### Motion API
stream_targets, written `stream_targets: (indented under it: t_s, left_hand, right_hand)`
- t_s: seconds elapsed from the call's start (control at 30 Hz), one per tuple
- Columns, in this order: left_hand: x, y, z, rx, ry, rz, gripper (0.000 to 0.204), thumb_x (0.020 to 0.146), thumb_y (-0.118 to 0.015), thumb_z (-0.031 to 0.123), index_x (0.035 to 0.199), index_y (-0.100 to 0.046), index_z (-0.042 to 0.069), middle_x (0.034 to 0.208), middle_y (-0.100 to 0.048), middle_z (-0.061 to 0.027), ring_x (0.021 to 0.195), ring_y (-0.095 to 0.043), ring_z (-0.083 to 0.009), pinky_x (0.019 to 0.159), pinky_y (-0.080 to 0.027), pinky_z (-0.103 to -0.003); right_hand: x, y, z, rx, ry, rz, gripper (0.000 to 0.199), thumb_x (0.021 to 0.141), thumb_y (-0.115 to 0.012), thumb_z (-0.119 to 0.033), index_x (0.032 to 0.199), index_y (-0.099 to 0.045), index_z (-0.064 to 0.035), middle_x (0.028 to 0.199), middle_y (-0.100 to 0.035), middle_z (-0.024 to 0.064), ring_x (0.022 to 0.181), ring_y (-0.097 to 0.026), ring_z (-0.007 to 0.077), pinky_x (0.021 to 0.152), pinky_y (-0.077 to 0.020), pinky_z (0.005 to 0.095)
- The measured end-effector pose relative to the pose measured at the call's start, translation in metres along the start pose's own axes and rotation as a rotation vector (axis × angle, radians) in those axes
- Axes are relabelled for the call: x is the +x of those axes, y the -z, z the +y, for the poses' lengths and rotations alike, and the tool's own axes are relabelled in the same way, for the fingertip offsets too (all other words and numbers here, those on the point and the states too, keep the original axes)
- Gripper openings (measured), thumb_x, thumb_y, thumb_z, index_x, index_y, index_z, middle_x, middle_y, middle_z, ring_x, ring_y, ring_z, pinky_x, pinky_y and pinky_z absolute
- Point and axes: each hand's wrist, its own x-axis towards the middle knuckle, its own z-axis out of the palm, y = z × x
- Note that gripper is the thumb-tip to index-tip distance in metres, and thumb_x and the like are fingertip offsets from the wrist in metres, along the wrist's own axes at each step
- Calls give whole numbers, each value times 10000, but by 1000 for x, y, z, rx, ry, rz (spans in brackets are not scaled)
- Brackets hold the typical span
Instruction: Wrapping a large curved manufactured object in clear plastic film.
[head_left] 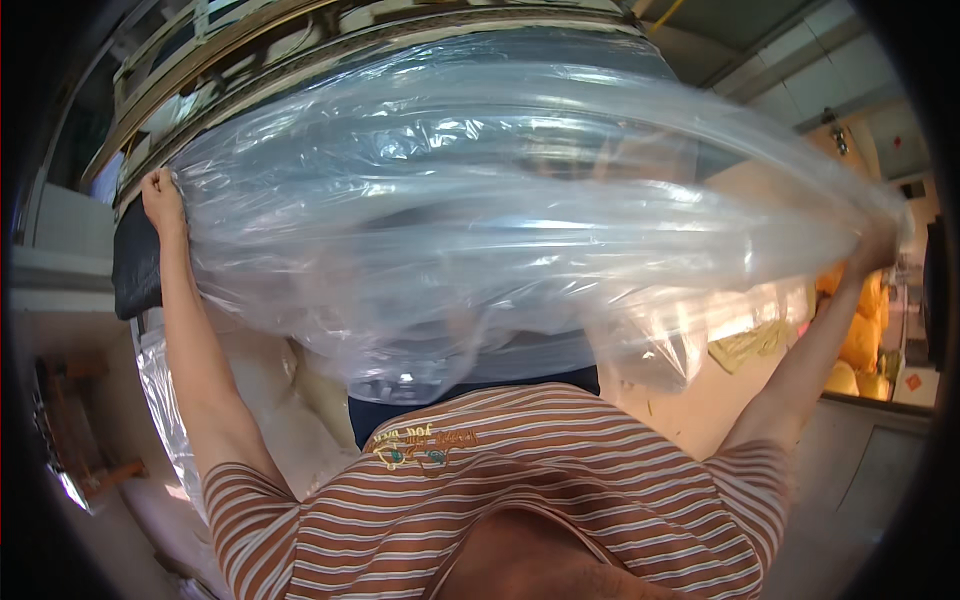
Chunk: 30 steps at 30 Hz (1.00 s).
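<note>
A wide sheet of clear plastic film [450,220] stretches across in front of me, between my two outspread arms. At the far left my left hand [163,200] is closed on the edge of the film, beside a dark padded end piece [137,262]. Out at the right my right hand [876,245] grips the gathered film, somewhat blurred by motion. Through the film shows a dark, flat surface [580,45] that it partly covers. The film's near edge hangs loosely in folds close to my waist.
A long frame with wooden rails [230,70] runs along the far side. At the right are orange-yellow bundles [866,335] and a yellowish cloth piece [750,343] on the floor. A brown wooden item [95,430] stands at the lower left.
</note>
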Motion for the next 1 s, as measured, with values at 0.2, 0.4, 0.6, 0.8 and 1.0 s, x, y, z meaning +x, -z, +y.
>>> stream_targets:
  t_s: [0.2,0.4,0.6,0.8,1.0]
  left_hand:
    - [2,80,-37,163,-17,312,305,865,-531,262,976,-583,-18,943,-619,-156,854,-583,-252,788,-440,-334]
    - [8,160,-83,567,-153,246,309,907,-465,258,1040,-546,-9,1008,-584,-196,920,-554,-347,820,-419,-391]
    - [-2,164,-73,738,-56,63,296,923,-444,277,1075,-526,36,1030,-587,-182,949,-551,-364,804,-416,-416]
    - [1,171,-77,720,-80,53,308,931,-423,304,1061,-526,45,1029,-588,-166,935,-553,-356,788,-416,-404]
    - [-8,160,-62,680,-37,44,317,928,-430,297,1051,-522,20,1021,-580,-179,947,-548,-354,808,-413,-398]
  right_hand:
    - [55,-108,-294,150,196,115,326,897,-462,-240,1192,-511,-110,1168,-546,104,1152,-472,264,952,-379,356]
    - [-65,-205,-334,271,364,-484,327,923,-414,-227,1180,-523,-57,1191,-544,128,1115,-491,293,947,-378,368]
    - [-34,-221,-395,361,21,-650,308,866,-529,-315,962,-591,-29,1013,-600,92,978,-529,268,832,-412,348]
    - [8,-233,-445,228,87,-125,362,763,-633,-250,1050,-557,-43,1029,-536,168,1007,-484,330,868,-383,352]
    - [26,-304,-432,1006,-16,-407,233,759,-637,-249,889,-603,-59,895,-602,113,863,-572,291,739,-447,363]
